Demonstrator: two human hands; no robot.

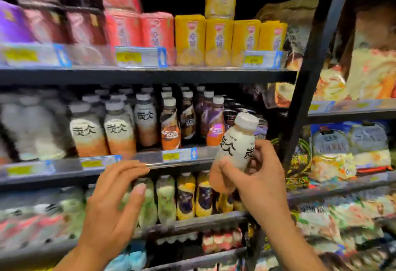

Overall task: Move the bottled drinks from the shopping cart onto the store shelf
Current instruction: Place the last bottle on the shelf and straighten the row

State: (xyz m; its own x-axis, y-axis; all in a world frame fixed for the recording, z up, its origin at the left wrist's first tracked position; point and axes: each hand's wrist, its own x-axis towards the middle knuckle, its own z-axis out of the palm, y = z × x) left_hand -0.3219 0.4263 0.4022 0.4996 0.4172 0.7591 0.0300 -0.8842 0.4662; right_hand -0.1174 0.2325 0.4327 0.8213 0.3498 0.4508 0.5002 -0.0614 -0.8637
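We're holding a cream-white plastic bottle w/ a white screw cap and black brush-style lettering (236, 142) in our right hand (255, 176), fingers and thumb wrapping its lower half, so the cap end is tilting up and to the right twd the middle black metal shelf (137, 166). It's hovering in front of that shelf's edge, not yet on it, just beside the purple-and-orange labelled bottles (214, 120) at the right end of the row. The tilt is prob. so we can slot it in base-first under the shelf above. Matching bottles w/ the same black lettering and orange-brown lower half (102, 129) are standing further left, so that's likely where it belongs, though the frame is blurry and we're judging by label only. Our left hand (113, 204) is carrying nothing, fingers spread and lightly curving, fingertips (137, 169) at the shelf's front rail by the yellow price tags (171, 156), prob. steadying us or readying to shift stock. The cart isn't in view.
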